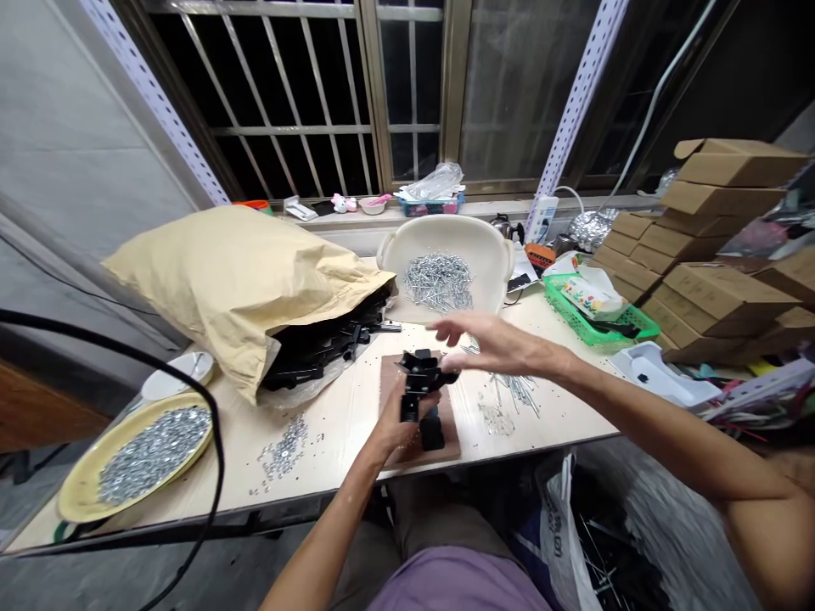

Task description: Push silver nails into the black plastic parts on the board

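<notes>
My left hand (396, 422) is closed around a black plastic part (417, 383), holding it over a brown board (393, 386) on the table. Just above and to the right of that part is my right hand (480, 339), its fingers apart from the thumb. The thumb is at the part's right side; whether it touches cannot be made out. Another black piece (432, 431) shows below, on the board. Long metal pins (519, 392) lie to the right, beside a small pile of clear bits (495, 418). Small metal pieces (284, 450) are scattered to the left.
A large paper sack (235, 280) spills black parts (331, 348) at the left. Behind the board stands a white basin (490, 246) of metal pins. A yellow tray (73, 496) holds small metal pieces. Rightward are a green basket (602, 335) and stacked cardboard boxes (719, 297).
</notes>
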{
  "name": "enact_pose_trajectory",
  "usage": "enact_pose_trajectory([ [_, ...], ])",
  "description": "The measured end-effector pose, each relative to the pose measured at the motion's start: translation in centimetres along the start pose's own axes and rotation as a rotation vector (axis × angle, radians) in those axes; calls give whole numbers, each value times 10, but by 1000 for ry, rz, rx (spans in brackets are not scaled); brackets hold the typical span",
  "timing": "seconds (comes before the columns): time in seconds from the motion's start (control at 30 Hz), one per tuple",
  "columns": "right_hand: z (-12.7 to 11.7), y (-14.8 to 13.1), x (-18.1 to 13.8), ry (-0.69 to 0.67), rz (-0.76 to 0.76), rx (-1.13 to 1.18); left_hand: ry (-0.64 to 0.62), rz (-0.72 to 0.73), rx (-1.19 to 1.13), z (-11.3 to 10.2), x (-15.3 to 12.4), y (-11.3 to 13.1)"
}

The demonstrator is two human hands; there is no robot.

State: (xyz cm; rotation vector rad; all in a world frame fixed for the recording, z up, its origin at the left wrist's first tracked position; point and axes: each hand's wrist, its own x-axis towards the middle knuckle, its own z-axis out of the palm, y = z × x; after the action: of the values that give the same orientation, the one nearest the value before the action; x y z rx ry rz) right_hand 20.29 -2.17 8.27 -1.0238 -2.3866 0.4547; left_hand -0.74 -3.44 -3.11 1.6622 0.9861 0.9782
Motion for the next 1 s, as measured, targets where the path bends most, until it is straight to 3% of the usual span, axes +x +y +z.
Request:
enact_pose_trajectory([
  [0.1,-8,38,-24,108,290,-158,34,-98,-45,-10,-7,4],
  [0.2,5,84,-61,-72,767,-379,69,-63,-8,-18,-9,2],
  [0.3,34,110,-88,-116,894,-421,79,-65,-10,-15,-7,-5],
  [0.47,68,118,-97,-75,947,-452,54,-100,-47,-2,-8,-1],
  [0.63,57,114,-90,26,909,-441,40,-91,-19,-4,-10,11],
  [0.7,44,101,-78,153,829,-389,32,-118,8,-3,-9,11],
  [0.73,36,90,-69,236,767,-344,19,-132,15,-1,-9,9],
  [0.77,30,76,-59,414,639,-201,-7,-140,17,1,-8,6],
  [0.83,22,42,-37,624,358,112,-64,-129,8,7,-6,-1],
  [0.9,23,10,-17,684,194,280,-102,-98,-5,12,-3,-8],
  [1.0,39,-19,2,693,109,304,-125,-49,-12,15,-1,-11],
])
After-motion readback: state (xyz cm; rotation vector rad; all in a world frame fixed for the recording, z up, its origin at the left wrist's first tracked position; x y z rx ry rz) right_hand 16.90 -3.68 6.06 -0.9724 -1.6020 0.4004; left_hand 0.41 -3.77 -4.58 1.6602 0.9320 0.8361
